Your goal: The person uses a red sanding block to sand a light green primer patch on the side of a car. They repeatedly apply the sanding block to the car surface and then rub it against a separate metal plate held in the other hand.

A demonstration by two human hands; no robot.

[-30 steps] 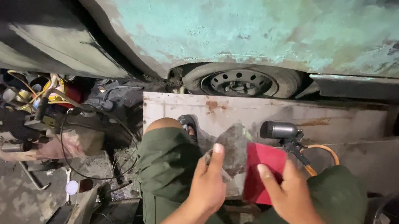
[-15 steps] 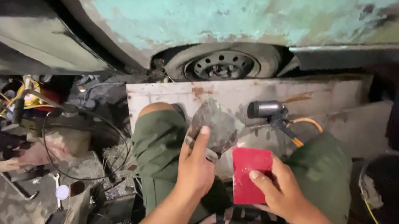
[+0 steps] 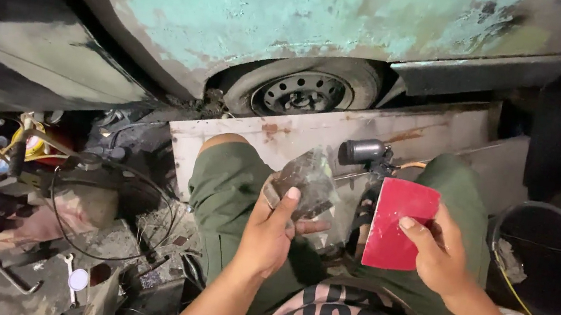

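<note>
Both hands have drawn apart: left hand [image 3: 267,233] pinching grey sheet [image 3: 307,180], right hand [image 3: 440,252] pinching red card [image 3: 396,223].

Wheel [image 3: 301,92] half hidden; crumpled piece [image 3: 307,180] perhaps plastic.

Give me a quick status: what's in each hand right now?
Left hand grips a grey, worn sheet. Right hand holds a red flat card upright. Both over the lap; small grey power tool lies just beyond. Nothing between the hands.
</note>
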